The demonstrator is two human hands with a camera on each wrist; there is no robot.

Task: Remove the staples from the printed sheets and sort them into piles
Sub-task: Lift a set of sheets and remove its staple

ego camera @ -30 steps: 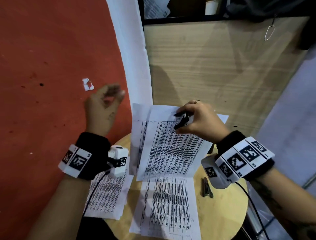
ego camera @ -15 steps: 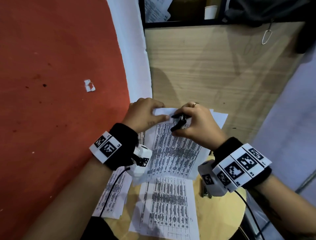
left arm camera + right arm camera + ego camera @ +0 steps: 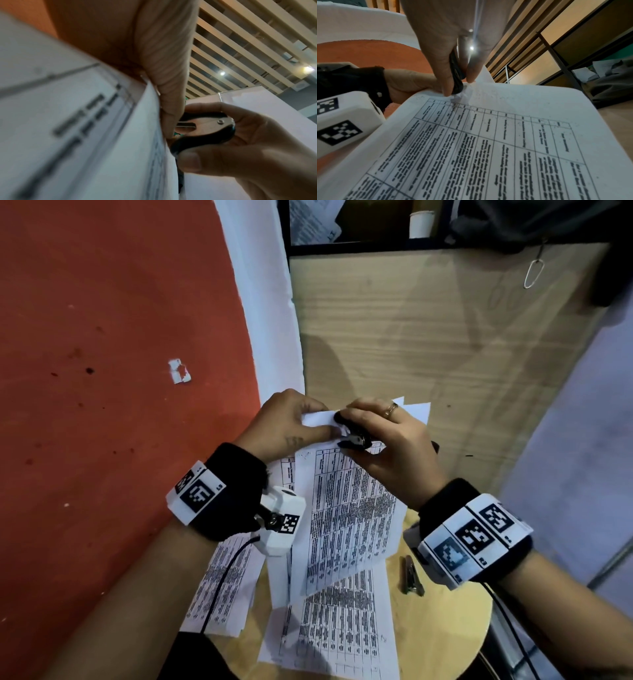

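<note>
A stapled set of printed sheets [image 3: 349, 515] is lifted off the round wooden table [image 3: 442, 631], its top corner held up between both hands. My left hand [image 3: 291, 426] pinches that top corner [image 3: 318, 418]. My right hand [image 3: 387, 440] grips a black staple remover [image 3: 356, 438] and sets its claws on the same corner, right against the left thumb [image 3: 171, 94]. The remover [image 3: 207, 127] shows black with metal jaws in the left wrist view. In the right wrist view the remover [image 3: 456, 75] bites the sheet's [image 3: 488, 142] top edge. The staple itself is hidden.
Two piles of printed sheets lie on the table: one [image 3: 222, 587] at the left edge, one [image 3: 335, 635] in front. A metal clip [image 3: 412, 577] lies at the right. Red floor [image 3: 102, 371] with a paper scrap [image 3: 179, 371] is left; a wooden panel [image 3: 428, 337] stands behind.
My left hand came in from over the red floor and took hold of the sheets' top corner. The sheets rose and tilted, and the remover closed in on that corner.
</note>
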